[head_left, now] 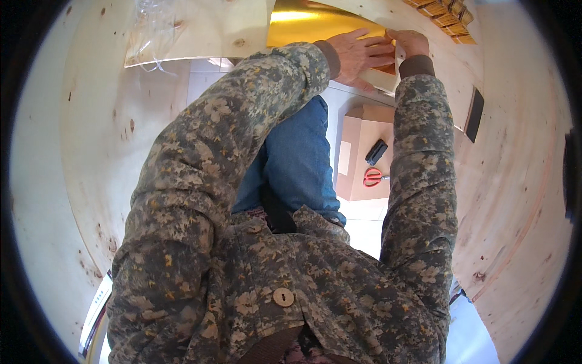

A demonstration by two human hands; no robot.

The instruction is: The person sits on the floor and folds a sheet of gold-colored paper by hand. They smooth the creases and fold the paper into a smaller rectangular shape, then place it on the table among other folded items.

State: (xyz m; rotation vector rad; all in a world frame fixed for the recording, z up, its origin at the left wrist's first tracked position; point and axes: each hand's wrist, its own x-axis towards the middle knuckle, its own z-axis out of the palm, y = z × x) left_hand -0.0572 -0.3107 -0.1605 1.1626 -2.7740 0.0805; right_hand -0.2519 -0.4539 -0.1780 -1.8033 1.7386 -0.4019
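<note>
A shiny gold sheet (312,24) lies on the pale wooden tabletop (236,30) at the far middle. My left hand (354,57) rests over its near right edge with the fingers stretched out toward my right hand. At the sheet's right corner, my right hand (411,43) has its thumb and fingers pinched together on the edge. The fingertips of both hands are close to each other. Part of the sheet is hidden beneath my left hand.
Clear plastic wrapping (154,33) lies at the far left, and bundled brown sticks (445,17) at the far right. Below the table, a cardboard box (364,136) bears red-handled scissors (373,177) and a black object (376,151). A dark rectangular piece (474,115) is at the right.
</note>
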